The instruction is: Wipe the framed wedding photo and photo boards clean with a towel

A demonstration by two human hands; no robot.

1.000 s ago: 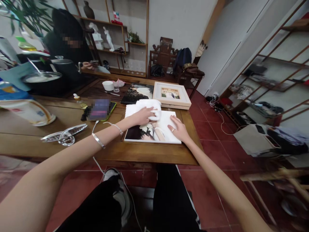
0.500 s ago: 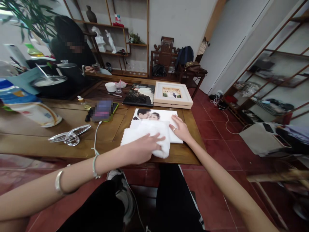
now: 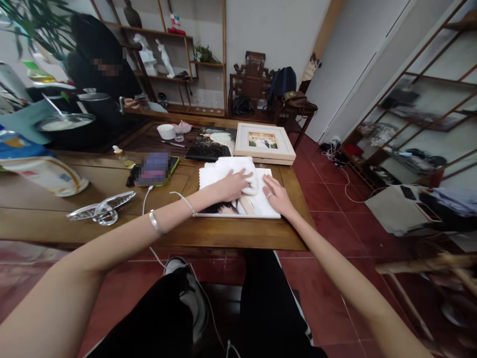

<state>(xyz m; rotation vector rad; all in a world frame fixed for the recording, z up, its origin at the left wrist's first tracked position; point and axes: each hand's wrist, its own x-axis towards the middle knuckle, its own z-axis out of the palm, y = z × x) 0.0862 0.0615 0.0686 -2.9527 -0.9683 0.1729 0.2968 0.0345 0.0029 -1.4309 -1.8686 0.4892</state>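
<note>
A white photo print point(image 3: 261, 206) lies flat near the front right corner of the wooden table point(image 3: 231, 233). My left hand point(image 3: 229, 185) presses a folded white cloth point(image 3: 227, 168) onto the far half of the print, fingers curled on the cloth. My right hand point(image 3: 278, 195) rests flat on the print's right side, fingers stretched out, a ring on one finger. Only the near strip of the picture shows below the cloth.
Behind the print lie a cream framed picture point(image 3: 264, 142) and a dark photo print point(image 3: 212, 141). A phone on a cable point(image 3: 153, 169), a metal clip-like object point(image 3: 100, 209), a white bowl point(image 3: 166, 131) and bags occupy the left. A person in black point(image 3: 100, 64) sits at the far left.
My left hand has pushed the cloth from the print's near edge back up to its far half. The right hand stays on the print's right side.
</note>
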